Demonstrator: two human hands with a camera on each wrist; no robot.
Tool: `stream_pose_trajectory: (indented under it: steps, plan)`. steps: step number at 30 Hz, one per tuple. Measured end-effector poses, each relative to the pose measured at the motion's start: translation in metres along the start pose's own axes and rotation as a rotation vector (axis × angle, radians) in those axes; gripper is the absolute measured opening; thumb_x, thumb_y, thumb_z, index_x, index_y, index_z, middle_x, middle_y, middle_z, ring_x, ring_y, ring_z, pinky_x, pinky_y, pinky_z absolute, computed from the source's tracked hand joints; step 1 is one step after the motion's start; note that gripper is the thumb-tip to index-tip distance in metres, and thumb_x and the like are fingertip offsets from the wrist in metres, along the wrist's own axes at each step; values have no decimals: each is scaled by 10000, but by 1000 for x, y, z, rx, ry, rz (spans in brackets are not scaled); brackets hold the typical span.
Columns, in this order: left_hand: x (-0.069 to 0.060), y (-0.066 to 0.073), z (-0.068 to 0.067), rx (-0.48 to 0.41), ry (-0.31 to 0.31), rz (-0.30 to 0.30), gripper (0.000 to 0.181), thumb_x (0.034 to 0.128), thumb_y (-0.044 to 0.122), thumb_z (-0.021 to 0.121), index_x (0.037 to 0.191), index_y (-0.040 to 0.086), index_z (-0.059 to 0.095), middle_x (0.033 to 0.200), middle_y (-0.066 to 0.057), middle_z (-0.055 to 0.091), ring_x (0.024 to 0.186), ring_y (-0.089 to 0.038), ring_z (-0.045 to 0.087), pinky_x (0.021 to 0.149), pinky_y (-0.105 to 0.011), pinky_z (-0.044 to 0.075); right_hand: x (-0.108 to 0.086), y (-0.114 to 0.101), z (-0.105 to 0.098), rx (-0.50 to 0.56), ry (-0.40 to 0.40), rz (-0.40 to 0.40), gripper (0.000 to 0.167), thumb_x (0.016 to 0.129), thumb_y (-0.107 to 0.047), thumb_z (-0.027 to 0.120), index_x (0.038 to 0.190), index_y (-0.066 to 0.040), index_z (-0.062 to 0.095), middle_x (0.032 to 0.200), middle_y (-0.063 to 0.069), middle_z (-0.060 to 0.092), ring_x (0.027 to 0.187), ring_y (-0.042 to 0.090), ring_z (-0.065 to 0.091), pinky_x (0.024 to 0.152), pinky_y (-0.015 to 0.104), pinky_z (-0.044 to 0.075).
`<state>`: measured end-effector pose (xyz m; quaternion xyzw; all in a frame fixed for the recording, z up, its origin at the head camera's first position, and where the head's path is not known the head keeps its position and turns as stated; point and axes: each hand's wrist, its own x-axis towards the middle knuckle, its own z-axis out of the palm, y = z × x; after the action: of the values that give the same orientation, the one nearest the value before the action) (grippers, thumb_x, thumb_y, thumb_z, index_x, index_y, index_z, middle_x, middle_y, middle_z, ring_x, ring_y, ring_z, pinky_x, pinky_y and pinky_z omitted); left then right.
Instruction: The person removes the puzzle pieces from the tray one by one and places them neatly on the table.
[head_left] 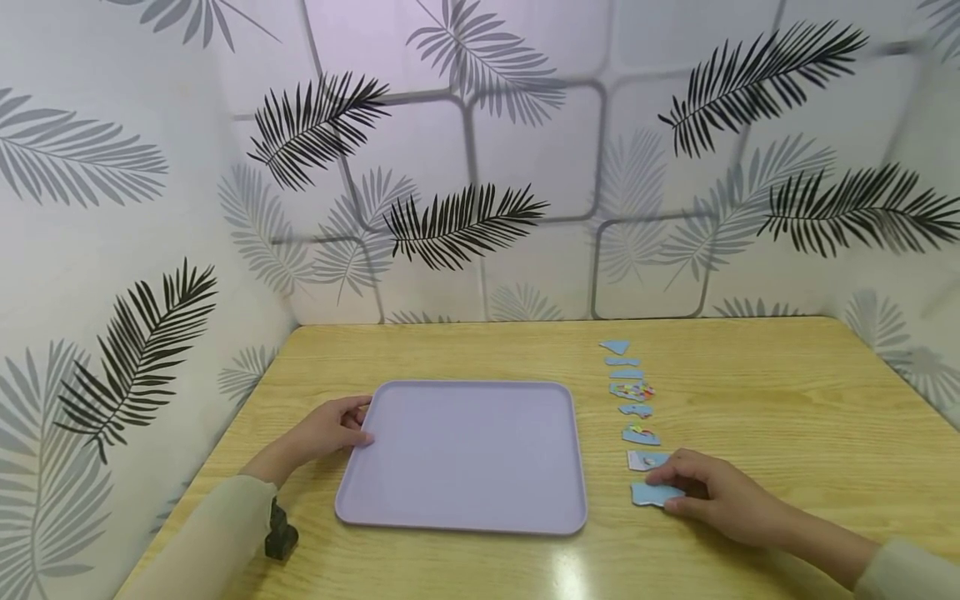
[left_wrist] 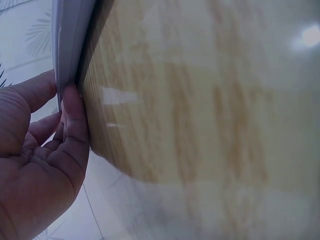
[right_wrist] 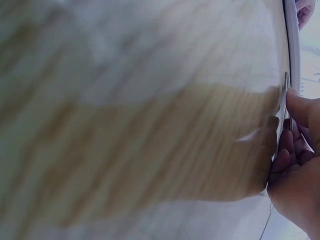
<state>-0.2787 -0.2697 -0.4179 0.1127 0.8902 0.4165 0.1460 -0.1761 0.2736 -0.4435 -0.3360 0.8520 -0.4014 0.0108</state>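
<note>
At the left side of a pale lilac rectangular tray (head_left: 465, 458), my left hand (head_left: 330, 432) holds the rim. Its thumb lies over the edge and the other fingers reach under it, as the left wrist view shows. The tray lies on the table. To its right, my right hand (head_left: 723, 500) pinches the right edge of a flat light-blue piece (head_left: 649, 494) that looks like a puzzle piece. That piece is nearest in a column of similar pieces. Just beyond it lies a blue and white piece (head_left: 640, 460), close to my right fingers.
Several more blue pieces run toward the back, including ones with colourful print (head_left: 632, 390) and a triangular one (head_left: 617, 346). The wooden table (head_left: 787, 400) meets a leaf-patterned wall (head_left: 525, 275) behind and at the left. A small black object (head_left: 281, 533) sits by the left wrist.
</note>
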Motion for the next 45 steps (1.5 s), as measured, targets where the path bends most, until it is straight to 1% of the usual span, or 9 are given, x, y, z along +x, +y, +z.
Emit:
stream_pose_trajectory:
  steps: [4, 11, 23, 30, 35, 40, 45]
  plan:
    - [0, 0, 0, 1, -1, 5, 656, 868, 30, 711, 1410, -125, 375, 983, -133, 544, 809, -191, 514, 632, -286, 488, 0, 0, 0, 20, -10, 16, 246, 906, -158, 685, 1144, -98, 662, 1065, -15, 625, 945, 79, 547, 811, 191, 453]
    - [1, 2, 0, 6, 6, 6, 659, 868, 24, 709, 1414, -125, 370, 992, -138, 544, 801, -185, 521, 627, -289, 492, 1, -1, -1, 15, -4, 21, 238, 901, -146, 691, 1132, -98, 660, 1068, -16, 628, 937, 75, 548, 807, 191, 450]
    - [-1, 5, 1, -14, -7, 10, 665, 873, 20, 703, 1419, -130, 355, 999, -147, 534, 816, -205, 508, 636, -298, 491, 1, -1, -1, -2, 5, 23, 236, 892, -133, 698, 1123, -96, 664, 1054, -18, 622, 938, 70, 543, 811, 183, 444]
    - [3, 0, 0, -7, -6, -12, 663, 873, 30, 707, 1424, -111, 366, 993, -128, 534, 839, -206, 513, 667, -315, 503, 0, -1, -1, -31, -1, 38, 230, 895, -161, 700, 1120, -126, 662, 1064, -34, 620, 919, 80, 542, 792, 196, 443]
    - [4, -2, 0, -1, -4, -21, 671, 870, 35, 713, 1428, -104, 365, 996, -126, 535, 843, -207, 513, 674, -321, 503, 0, -2, -1, -39, -2, 44, 236, 892, -175, 704, 1121, -132, 663, 1066, -38, 621, 943, 76, 546, 815, 184, 438]
    - [3, -1, 0, -8, -8, -16, 673, 870, 35, 713, 1428, -106, 363, 1001, -129, 537, 844, -207, 517, 673, -319, 504, -1, -1, -2, -34, -9, 54, 243, 893, -180, 704, 1127, -134, 662, 1082, -35, 625, 1003, 58, 552, 858, 165, 431]
    - [2, 1, -1, 2, -4, -26, 671, 869, 41, 716, 1427, -99, 371, 1010, -127, 536, 845, -204, 515, 672, -315, 500, 0, -3, -3, -22, -15, 59, 247, 894, -177, 702, 1133, -128, 659, 1103, -18, 631, 1031, 59, 559, 870, 175, 441]
